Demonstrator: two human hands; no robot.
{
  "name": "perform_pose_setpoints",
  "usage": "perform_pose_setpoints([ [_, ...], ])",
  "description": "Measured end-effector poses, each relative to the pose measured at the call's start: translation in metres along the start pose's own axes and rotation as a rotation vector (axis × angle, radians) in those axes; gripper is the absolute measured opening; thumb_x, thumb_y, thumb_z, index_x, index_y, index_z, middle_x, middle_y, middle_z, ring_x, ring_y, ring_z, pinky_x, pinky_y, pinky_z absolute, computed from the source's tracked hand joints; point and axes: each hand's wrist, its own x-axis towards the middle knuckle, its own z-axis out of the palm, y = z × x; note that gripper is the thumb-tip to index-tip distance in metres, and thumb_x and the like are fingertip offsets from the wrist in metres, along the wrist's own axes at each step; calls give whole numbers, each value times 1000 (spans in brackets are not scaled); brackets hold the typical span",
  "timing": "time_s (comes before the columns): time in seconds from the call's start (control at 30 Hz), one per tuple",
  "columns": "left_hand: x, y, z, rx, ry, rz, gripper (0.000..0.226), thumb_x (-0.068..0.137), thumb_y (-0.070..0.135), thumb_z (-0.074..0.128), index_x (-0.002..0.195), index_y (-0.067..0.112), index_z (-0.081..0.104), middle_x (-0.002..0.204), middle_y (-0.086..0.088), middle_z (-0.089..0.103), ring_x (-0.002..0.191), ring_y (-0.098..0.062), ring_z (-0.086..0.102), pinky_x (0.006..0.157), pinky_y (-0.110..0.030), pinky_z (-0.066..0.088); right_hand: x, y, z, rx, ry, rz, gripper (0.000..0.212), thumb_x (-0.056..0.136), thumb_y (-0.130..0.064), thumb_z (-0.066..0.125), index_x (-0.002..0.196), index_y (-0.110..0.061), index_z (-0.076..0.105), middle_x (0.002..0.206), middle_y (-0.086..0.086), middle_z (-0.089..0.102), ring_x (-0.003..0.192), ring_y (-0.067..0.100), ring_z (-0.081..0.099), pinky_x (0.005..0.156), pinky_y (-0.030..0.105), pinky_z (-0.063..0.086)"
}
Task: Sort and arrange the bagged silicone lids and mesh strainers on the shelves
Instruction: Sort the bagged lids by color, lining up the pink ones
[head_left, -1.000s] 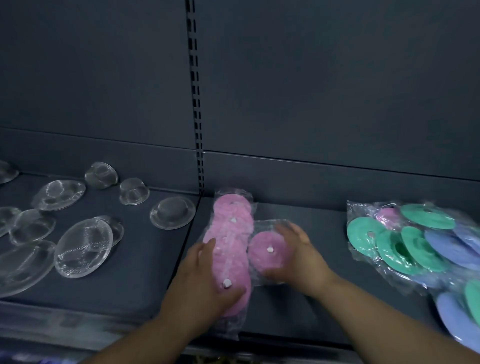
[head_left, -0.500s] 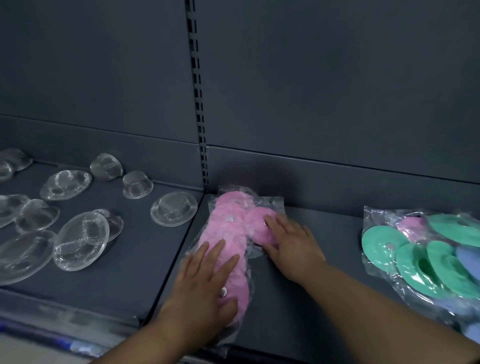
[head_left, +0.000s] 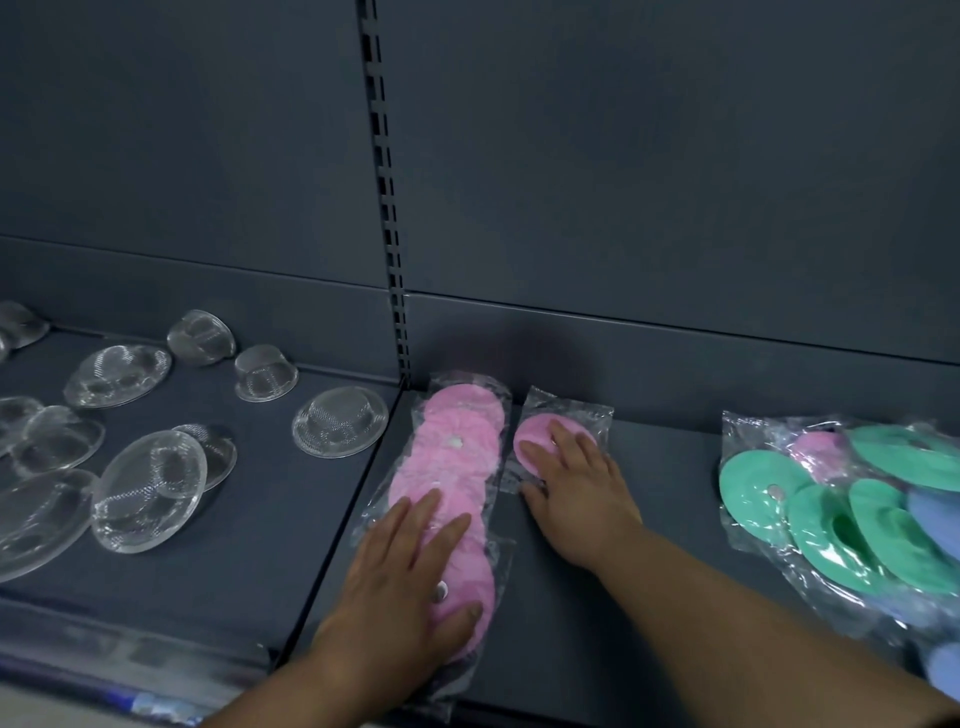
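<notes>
Both palms lie flat and grip nothing: your left hand (head_left: 410, 582) presses the long pink bag (head_left: 452, 441), your right hand (head_left: 576, 488) the small bag (head_left: 540, 431); the slippery plastic may slide crooked.

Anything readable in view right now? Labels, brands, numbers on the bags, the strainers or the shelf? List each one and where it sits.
No text can be read in this view.
Shelf-edge strip, lower left: a bluish patch, too blurred to read.
Long pink lid bag, small pink lid bag, mixed green and blue lid bag, mesh strainers: no print visible.
</notes>
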Motion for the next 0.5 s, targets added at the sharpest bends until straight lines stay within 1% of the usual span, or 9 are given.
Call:
perform_pose_setpoints([
  [0.07, 0, -1, 1, -10, 14, 5, 74, 75, 65, 46, 140, 33, 33, 151, -1, 32, 137, -23, 22, 111, -39, 26, 3, 5, 5, 2, 32, 18, 49, 99, -44, 29, 147, -38, 20, 160, -1, -1, 147, 26, 1, 120, 41, 5],
  [0.1, 0, 0, 1, -21, 20, 2, 74, 75, 65, 46, 140, 33, 33, 150, -1, 32, 137, -22, 22, 109, -42, 31, 3, 8, 7, -2, 39, 22, 48, 100, -41, 29, 147, -37, 21, 160, 0, 0, 146, 27, 2, 120, 41, 6],
  [0.2, 1, 1, -2, -38, 27, -9, 72, 73, 65, 47, 138, 34, 36, 149, -1, 36, 135, -23, 25, 101, -47, 35, 0, 16, 3, 11, 20, 42, 47, 100, -38, 30, 147, -35, 21, 160, 1, 0, 146, 28, 3, 119, 41, 10],
  [0.27, 2, 2, -7, -11, 18, -7, 71, 71, 65, 48, 135, 34, 41, 146, -2, 40, 133, -26, 34, 99, -49, 39, -9, 17, -5, 20, 44, 61, 52, 99, -39, 35, 148, -32, 20, 160, 2, 2, 146, 26, 6, 119, 41, 12],
  [0.33, 6, 5, -14, 29, 21, 9, 72, 67, 65, 48, 131, 31, 45, 142, -6, 45, 128, -31, 42, 95, -51, 44, -25, 15, -13, 34, 96, 82, 57, 95, -42, 41, 148, -29, 24, 159, 3, 13, 145, 24, 16, 118, 39, 16],
  [0.4, 13, 10, -20, 62, 43, 42, 72, 66, 66, 47, 127, 28, 51, 140, -8, 48, 127, -31, 39, 97, -54, 44, -47, 15, -21, 30, 123, 90, 59, 91, -44, 48, 146, -29, 31, 154, 2, 28, 140, 23, 27, 116, 35, 21],
  [0.47, 24, 20, -26, 108, 65, 81, 70, 65, 65, 46, 121, 25, 58, 137, -9, 50, 127, -30, 36, 102, -51, 36, -73, 19, -28, 1, 121, 95, 58, 88, -46, 51, 142, -30, 36, 146, -2, 39, 135, 21, 35, 114, 33, 24],
  [0.5, 30, 27, -28, 126, 69, 101, 68, 65, 64, 46, 118, 24, 60, 135, -10, 52, 126, -29, 36, 103, -49, 31, -85, 24, -31, -11, 121, 109, 58, 88, -47, 52, 141, -31, 37, 144, -3, 42, 134, 20, 36, 114, 33, 24],
])
